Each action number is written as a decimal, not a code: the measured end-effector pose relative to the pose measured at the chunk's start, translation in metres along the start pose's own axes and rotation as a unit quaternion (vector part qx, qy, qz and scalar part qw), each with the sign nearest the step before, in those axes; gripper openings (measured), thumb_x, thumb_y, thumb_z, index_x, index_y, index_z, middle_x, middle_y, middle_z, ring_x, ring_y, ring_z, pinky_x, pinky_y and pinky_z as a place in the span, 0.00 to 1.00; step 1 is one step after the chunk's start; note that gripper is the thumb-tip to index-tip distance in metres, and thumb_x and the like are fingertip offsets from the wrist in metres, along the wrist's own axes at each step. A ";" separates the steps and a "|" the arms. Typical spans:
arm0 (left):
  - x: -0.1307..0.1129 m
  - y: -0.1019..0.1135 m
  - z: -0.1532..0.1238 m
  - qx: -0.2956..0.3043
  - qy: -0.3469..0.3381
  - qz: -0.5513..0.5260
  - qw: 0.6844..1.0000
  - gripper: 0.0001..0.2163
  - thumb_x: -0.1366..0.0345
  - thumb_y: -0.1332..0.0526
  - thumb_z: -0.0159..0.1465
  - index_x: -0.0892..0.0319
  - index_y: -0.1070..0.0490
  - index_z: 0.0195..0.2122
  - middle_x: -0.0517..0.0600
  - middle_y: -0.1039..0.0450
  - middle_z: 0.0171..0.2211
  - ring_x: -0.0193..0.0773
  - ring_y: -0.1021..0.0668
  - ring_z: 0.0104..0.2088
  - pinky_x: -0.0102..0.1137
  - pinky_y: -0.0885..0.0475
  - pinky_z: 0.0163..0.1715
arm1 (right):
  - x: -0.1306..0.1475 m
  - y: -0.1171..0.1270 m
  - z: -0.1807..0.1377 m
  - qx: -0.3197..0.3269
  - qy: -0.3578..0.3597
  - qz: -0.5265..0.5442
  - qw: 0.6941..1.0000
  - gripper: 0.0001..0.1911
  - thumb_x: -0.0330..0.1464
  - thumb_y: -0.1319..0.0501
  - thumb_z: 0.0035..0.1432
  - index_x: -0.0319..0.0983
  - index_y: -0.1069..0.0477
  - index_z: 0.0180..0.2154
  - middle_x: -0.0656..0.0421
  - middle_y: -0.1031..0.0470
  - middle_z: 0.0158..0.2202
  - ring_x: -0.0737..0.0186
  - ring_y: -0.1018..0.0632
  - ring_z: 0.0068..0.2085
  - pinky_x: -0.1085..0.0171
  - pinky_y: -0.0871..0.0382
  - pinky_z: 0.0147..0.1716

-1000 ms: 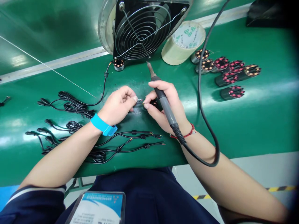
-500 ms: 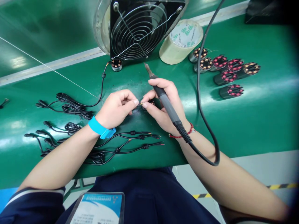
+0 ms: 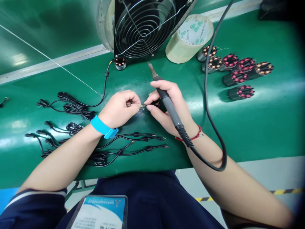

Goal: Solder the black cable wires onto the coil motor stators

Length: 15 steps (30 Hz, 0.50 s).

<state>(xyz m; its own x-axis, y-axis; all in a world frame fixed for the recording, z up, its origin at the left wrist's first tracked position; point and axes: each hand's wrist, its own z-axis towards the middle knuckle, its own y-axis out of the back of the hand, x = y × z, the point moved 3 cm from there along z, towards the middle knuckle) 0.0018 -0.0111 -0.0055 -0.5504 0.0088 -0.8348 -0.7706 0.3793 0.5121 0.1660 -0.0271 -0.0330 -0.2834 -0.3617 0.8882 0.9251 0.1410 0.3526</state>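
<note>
My left hand [image 3: 124,106], with a blue wrist strap, pinches thin coloured wires [image 3: 142,106] at its fingertips. A soldering iron [image 3: 170,106] lies in my right hand [image 3: 170,101], held between thumb and forefinger base, its tip pointing up and away. The right thumb and fingers come close to the same wires; whether they grip them I cannot tell. Behind the right fingers a small motor stator [image 3: 156,104] shows in part, mostly hidden. Black cables [image 3: 133,136] with stripped coloured ends lie below my hands.
A caged fan [image 3: 143,35] stands at the back, a wired stator [image 3: 120,63] at its foot. Right of it are a tape roll [image 3: 177,51] and several stators [image 3: 240,92]. Coiled cables [image 3: 77,106] lie at left. The iron's cord [image 3: 206,95] loops over my right forearm.
The view has shifted slightly. My fingertips have moved a little around the wires, and the left fingers are curled slightly more. The soldering iron stays in my right hand.
</note>
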 end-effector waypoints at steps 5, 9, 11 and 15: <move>0.001 0.000 0.002 -0.021 -0.021 0.036 0.999 0.05 0.74 0.43 0.54 0.61 0.31 0.23 0.44 0.33 0.24 0.28 0.33 0.26 0.27 0.37 0.29 | -0.005 0.000 -0.001 0.014 0.012 -0.035 0.999 0.27 0.29 0.39 0.55 0.48 0.39 0.56 0.62 0.24 0.37 0.59 0.23 0.42 0.51 0.29 0.52; 0.003 -0.001 0.002 -0.022 -0.014 0.027 0.999 0.05 0.74 0.42 0.54 0.61 0.31 0.23 0.44 0.32 0.24 0.29 0.33 0.26 0.28 0.37 0.29 | -0.006 -0.004 0.001 0.020 -0.003 -0.047 0.999 0.24 0.29 0.40 0.57 0.48 0.38 0.55 0.62 0.23 0.36 0.59 0.23 0.39 0.52 0.27 0.48; 0.004 -0.001 0.003 -0.023 -0.014 0.025 0.999 0.05 0.74 0.42 0.54 0.61 0.31 0.23 0.45 0.32 0.24 0.29 0.33 0.26 0.28 0.37 0.29 | -0.005 -0.005 0.003 0.007 -0.012 -0.046 0.999 0.23 0.30 0.41 0.58 0.48 0.38 0.55 0.62 0.23 0.35 0.59 0.23 0.38 0.53 0.26 0.46; 0.003 -0.003 0.004 -0.034 -0.011 0.021 0.999 0.05 0.75 0.43 0.54 0.61 0.31 0.23 0.45 0.32 0.24 0.29 0.33 0.25 0.28 0.37 0.28 | -0.002 -0.005 0.005 -0.010 -0.008 -0.043 0.999 0.22 0.33 0.40 0.59 0.48 0.37 0.55 0.61 0.22 0.36 0.57 0.22 0.40 0.51 0.26 0.48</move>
<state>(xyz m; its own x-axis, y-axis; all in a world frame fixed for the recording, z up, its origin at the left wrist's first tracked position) 0.0036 -0.0088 -0.0098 -0.5767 0.0451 -0.8157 -0.7670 0.3141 0.5595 0.1605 -0.0231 -0.0349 -0.3662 -0.3576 0.8591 0.9018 0.0913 0.4224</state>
